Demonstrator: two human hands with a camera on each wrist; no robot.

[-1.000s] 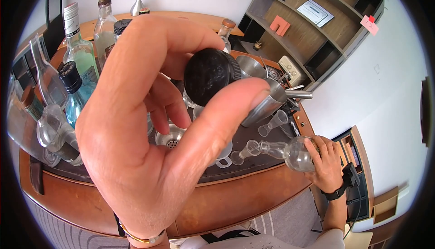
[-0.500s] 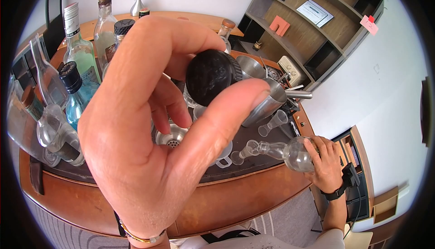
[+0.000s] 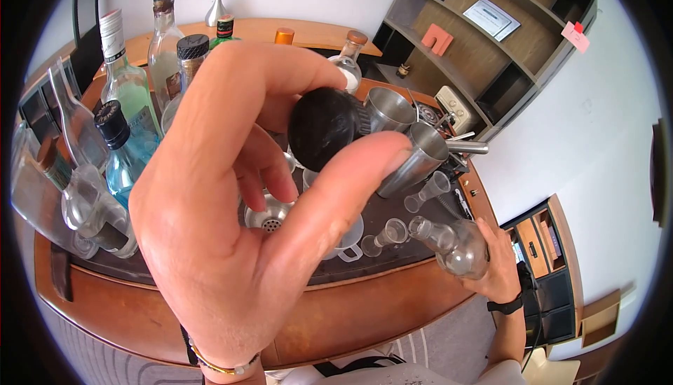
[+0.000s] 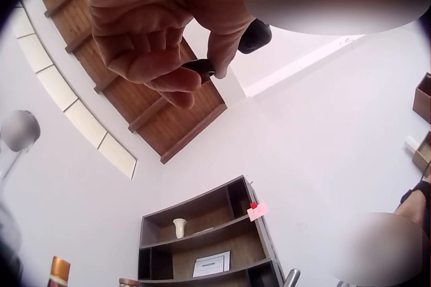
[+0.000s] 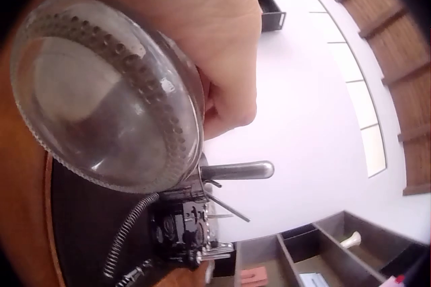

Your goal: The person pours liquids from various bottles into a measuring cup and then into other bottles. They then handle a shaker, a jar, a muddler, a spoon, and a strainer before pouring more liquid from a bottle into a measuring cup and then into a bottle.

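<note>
Close to the head camera, my left hand (image 3: 210, 203) pinches a black ribbed bottle cap (image 3: 326, 129) between thumb and forefinger, its other fingers curled below. The cap (image 4: 200, 67) also shows at the fingertips in the left wrist view. My right hand (image 3: 499, 262) grips the body of a clear round glass bottle (image 3: 459, 248). That bottle is tilted, its open neck pointing left toward a clear hourglass-shaped measuring cup (image 3: 385, 236) on the dark mat. From the right wrist, the bottle's dimpled base (image 5: 101, 115) fills the left side.
Several bottles, including a blue one (image 3: 126, 168) and a pale green one (image 3: 126, 80), crowd the left. Metal shaker tins (image 3: 420, 161) and a second hourglass cup (image 3: 429, 190) stand behind. A clear handled cup (image 3: 350, 245) and metal strainer (image 3: 270, 217) are partly hidden by my left hand.
My right hand has turned the bottle, and its neck has swung up and away from the measuring cup's rim. The left hand keeps pinching the cap; the head view has shifted slightly.
</note>
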